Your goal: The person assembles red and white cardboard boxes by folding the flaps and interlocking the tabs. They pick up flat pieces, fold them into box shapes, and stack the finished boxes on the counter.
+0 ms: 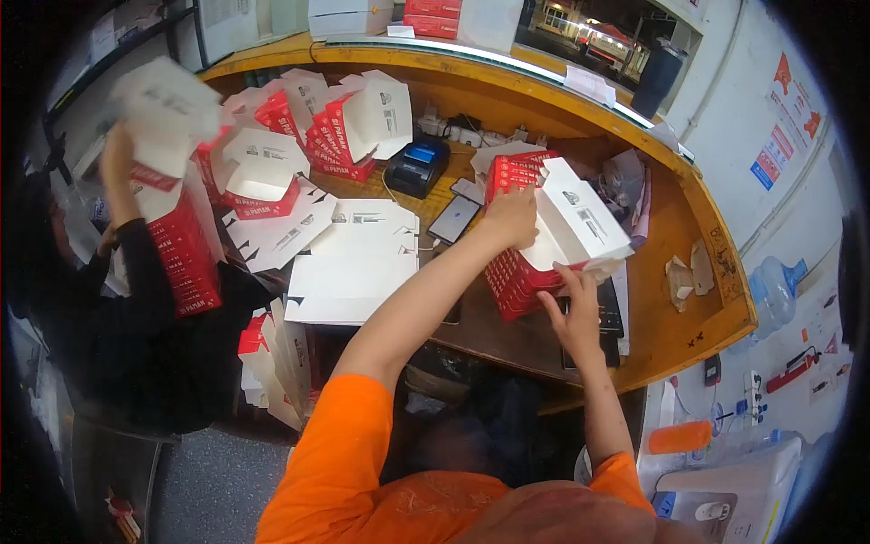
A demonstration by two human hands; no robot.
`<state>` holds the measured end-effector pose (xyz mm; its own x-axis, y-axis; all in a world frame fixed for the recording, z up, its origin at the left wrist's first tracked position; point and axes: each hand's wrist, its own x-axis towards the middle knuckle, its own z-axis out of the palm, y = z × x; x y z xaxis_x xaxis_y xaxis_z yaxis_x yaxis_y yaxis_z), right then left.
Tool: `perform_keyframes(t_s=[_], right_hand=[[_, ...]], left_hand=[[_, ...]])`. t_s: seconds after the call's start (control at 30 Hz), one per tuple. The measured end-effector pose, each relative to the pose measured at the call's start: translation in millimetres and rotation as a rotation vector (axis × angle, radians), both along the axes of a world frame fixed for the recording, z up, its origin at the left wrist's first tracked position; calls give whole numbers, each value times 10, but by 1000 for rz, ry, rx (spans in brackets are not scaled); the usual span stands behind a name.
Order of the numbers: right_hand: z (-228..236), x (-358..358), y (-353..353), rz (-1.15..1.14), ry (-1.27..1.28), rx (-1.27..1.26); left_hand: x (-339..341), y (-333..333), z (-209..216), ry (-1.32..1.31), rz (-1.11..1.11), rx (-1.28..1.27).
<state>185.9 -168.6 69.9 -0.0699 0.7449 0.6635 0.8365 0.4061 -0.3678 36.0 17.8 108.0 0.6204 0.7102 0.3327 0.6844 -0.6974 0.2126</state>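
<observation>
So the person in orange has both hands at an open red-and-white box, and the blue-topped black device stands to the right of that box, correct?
Not quite: the head view shows the blue-topped black device to the left of the open red-and-white box. The left hand and right hand are indeed at that box.

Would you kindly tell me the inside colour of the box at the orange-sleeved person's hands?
The box is white inside, best seen in the head view.
</observation>
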Motion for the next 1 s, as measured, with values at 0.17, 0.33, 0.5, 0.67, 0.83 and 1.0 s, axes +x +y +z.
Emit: perform_keyframes(t_s=[0.17,0.33,0.5,0.67,0.83,1.0], right_hand=[[104,-82,1,-92,-167,112],[-89,-131,-351,23,136,82],[-1043,-603,-874,324,351,-340],[-1743,-1312,-1293,501,560,-691],[-1674,-1517,-1392,603,588,-779],[-1806,-1332,-1355,540,570,-808]], left_hand=[[-386,173,-51,-583,-250,-23],[-1937,-203,-254,27,-32,-253],[-2837,-470,-910,648,190,-601],[-3149,-207,-1239,362,89,-558],[-2716,-790,-936,605,140,-357],[-2898,-308,-906,521,-67,-581]])
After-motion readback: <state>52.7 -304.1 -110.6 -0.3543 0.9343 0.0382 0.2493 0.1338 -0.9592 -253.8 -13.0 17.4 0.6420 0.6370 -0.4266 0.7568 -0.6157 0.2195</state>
